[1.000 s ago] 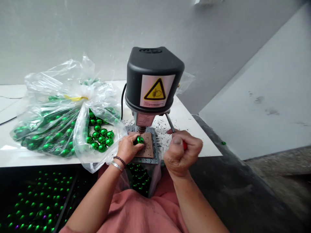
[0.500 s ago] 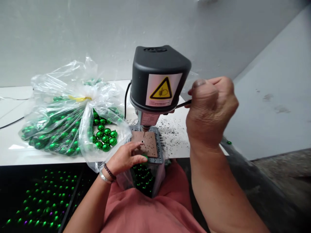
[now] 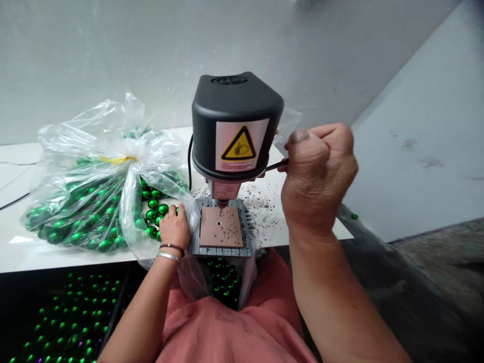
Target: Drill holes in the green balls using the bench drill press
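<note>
My left hand [image 3: 175, 228] is over the loose shiny green baubles [image 3: 152, 203] at the mouth of a clear plastic bag [image 3: 130, 212]. Its fingers are curled down, with a green bauble showing between the tips. My right hand [image 3: 319, 176] is closed in a fist around the black lever [image 3: 277, 165] of a small drill press [image 3: 236, 113]. Below the motor housing, the drill bit [image 3: 221, 210] points down above a brown board [image 3: 230, 234]. A small round hole marks the board, and no bauble sits on it.
Dark shavings [image 3: 264, 206] litter the white table [image 3: 15, 247] around the press base [image 3: 245, 227]. Baubles in a bag [image 3: 223, 280] hang below the front edge. More lie in a dark tray [image 3: 75, 312] at lower left; one bauble [image 3: 354, 216] is far right.
My left hand has moved from the board, where a green bauble showed under its thumb, leftward to the pile. My right hand keeps its hold on the lever. The view has shifted slightly.
</note>
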`<state>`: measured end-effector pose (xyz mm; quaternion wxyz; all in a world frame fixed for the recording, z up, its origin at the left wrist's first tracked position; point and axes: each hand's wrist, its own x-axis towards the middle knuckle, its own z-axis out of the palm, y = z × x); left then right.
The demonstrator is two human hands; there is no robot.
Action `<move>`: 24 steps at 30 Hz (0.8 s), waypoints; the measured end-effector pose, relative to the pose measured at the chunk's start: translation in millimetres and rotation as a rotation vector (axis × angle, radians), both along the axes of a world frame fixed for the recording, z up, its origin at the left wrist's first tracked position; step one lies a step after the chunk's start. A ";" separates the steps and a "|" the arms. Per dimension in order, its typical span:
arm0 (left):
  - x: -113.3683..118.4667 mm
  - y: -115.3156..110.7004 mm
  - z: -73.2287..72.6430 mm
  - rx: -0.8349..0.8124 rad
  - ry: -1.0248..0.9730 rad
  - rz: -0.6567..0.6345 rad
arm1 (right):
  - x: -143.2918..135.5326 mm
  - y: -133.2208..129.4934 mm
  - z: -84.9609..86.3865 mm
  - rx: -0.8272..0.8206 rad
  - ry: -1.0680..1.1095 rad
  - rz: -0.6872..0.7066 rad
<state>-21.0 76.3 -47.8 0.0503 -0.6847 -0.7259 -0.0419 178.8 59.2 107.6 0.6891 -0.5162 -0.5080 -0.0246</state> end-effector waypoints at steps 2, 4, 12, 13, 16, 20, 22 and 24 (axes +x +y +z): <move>1.5 -3.2 -4.3 -0.002 -0.034 0.025 | 0.0 -0.2 -0.8 0.006 0.008 0.008; -1.5 -3.2 -3.9 0.053 -0.151 0.070 | 0.1 -0.6 -1.3 0.010 0.016 0.008; 2.5 -15.9 45.6 -0.166 -1.749 0.101 | -0.8 -2.3 -1.6 0.011 0.041 -0.002; 6.5 -19.9 49.5 -0.266 -1.904 0.094 | -0.9 -2.5 -1.7 0.013 0.047 0.005; 16.9 -28.4 50.1 -0.434 -2.069 0.070 | -0.6 -3.2 -2.1 0.007 0.041 0.016; 23.3 -29.5 40.4 -0.403 -1.903 0.033 | 0.2 -4.2 -2.9 0.014 0.020 0.018; 24.7 -28.0 38.4 -0.365 -1.717 0.006 | 0.5 -4.4 -3.3 0.021 0.017 0.022; 25.8 -27.0 39.1 -0.343 -1.548 -0.023 | 0.8 -4.0 -2.9 0.033 -0.003 0.008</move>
